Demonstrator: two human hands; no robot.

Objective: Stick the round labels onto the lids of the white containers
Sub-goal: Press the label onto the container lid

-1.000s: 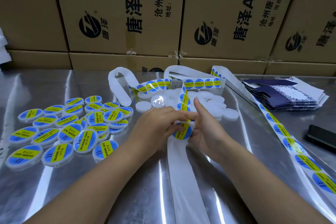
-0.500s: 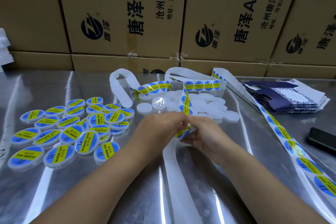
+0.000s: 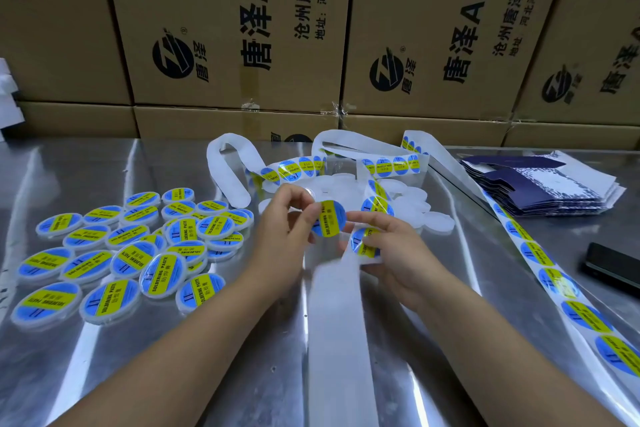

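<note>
Head view, frame centre: left hand (image 3: 280, 229) pinches a round label (image 3: 328, 218) by its edge, probably sparing the adhesive, while right hand (image 3: 398, 260) grips the backing strip (image 3: 332, 305) to steady it. Bare white containers (image 3: 433, 218) lie just behind, upper centre; labelled containers (image 3: 121, 253) sit piled left.

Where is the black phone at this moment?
The black phone lies at the far right of the head view, just right of the label strip and nearer the person than the stack of blue cartons.
</note>
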